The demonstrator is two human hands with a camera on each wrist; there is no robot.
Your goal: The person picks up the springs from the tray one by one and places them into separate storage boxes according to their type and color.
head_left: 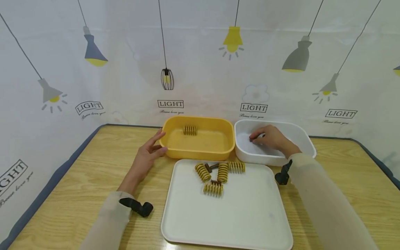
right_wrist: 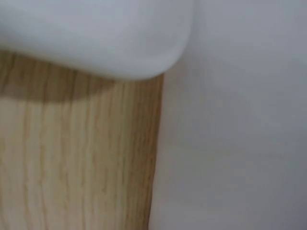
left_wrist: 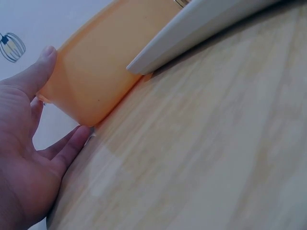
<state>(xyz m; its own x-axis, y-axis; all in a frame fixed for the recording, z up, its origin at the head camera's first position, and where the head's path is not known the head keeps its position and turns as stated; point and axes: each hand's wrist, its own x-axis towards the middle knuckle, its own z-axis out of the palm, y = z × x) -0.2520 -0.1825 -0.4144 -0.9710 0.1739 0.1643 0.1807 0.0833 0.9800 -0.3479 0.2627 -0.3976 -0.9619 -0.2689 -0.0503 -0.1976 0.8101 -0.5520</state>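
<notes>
Inside the white bin (head_left: 304, 142), my right hand (head_left: 271, 138) pinches a small dark spring (head_left: 251, 139) between thumb and fingers, low over the bin's floor. My left hand (head_left: 147, 154) rests against the left end of the yellow bin (head_left: 200, 153), thumb and fingers spread along its outer wall, as the left wrist view also shows. One gold coil spring (head_left: 190, 130) lies in that yellow bin. On the white tray (head_left: 225, 218) lie several gold coil springs (head_left: 213, 189) and a few small brown springs (head_left: 208, 168), grouped toward its far edge. The right wrist view shows no hand.
Both bins stand side by side at the back of the wooden table (head_left: 78, 180), just beyond the tray. A white curtain (head_left: 200, 62) printed with lamps hangs right behind the table's far edge. Black wrist cameras (head_left: 137, 206) sit on both sleeves.
</notes>
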